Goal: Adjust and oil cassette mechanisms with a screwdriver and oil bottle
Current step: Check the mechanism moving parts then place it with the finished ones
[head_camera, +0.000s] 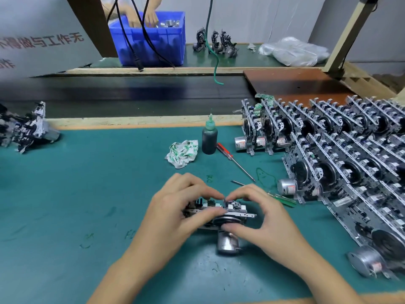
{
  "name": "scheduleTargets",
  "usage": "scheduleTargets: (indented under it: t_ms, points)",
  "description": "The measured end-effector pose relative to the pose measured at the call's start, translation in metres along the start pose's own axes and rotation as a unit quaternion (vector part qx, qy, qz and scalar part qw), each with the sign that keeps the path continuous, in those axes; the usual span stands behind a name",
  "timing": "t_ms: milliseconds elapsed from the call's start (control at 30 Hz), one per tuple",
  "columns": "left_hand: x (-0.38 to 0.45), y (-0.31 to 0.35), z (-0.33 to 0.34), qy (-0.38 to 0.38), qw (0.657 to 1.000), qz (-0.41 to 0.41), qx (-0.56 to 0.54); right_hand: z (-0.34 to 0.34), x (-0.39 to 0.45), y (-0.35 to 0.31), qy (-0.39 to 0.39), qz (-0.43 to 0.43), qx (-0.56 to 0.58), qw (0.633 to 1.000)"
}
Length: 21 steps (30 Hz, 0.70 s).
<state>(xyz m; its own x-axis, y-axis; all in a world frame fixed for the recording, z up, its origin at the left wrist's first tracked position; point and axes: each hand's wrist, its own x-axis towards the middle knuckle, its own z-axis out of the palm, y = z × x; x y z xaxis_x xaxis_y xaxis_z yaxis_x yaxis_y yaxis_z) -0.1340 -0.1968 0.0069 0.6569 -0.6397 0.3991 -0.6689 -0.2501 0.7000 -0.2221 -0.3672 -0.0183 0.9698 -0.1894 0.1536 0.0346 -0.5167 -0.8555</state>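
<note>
While curled, hands [175,207] on mechanism [228,213]

I log: teal mat [87,194]; dark oil bottle [209,139], green nozzle; red-handled screwdriver [228,155]; white rag [183,152], green leaf print; blue crate [153,38]; silver mechanisms [328,150].

One oil bottle [209,138], one red-handled screwdriver [234,161], one crumpled patterned cloth [182,153], one blue bin [151,38] and one clear plastic bag [294,51]. Three cassette mechanisms [215,43] stand on the far desk (the rows [341,150] at right are too packed to count).
</note>
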Motion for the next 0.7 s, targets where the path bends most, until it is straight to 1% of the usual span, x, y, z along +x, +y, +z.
scheduleTargets:
  t_ms: [100, 200, 333, 433, 533, 700]
  points:
    - [0.0016, -0.0007, 0.0047, 0.018, 1.0, -0.002, -0.012, 0.0012, 0.0015, 0.0023, 0.009, 0.013, 0.027, 1.0]
    - [0.0007, -0.0008, 0.0078, 0.026, 1.0, 0.003, -0.012, 0.0031, 0.0002, 0.0037, 0.015, 0.0, 0.032, 0.999]
    - [0.0012, -0.0004, 0.0054, -0.017, 0.999, -0.009, -0.04, 0.0039, -0.001, 0.0038, 0.023, 0.007, 0.042, 0.999]
    - [0.002, -0.001, 0.0029, -0.044, 0.998, -0.018, -0.05, 0.0026, 0.0014, 0.0037, 0.016, -0.009, 0.037, 0.999]
    - [0.002, -0.0002, 0.0045, -0.045, 0.998, -0.017, -0.033, 0.0031, 0.0011, 0.003, 0.02, -0.011, 0.062, 0.998]
    - [0.0021, -0.0005, 0.0078, -0.031, 0.999, -0.018, -0.031, 0.0001, 0.0021, 0.003, 0.021, 0.006, 0.045, 0.999]
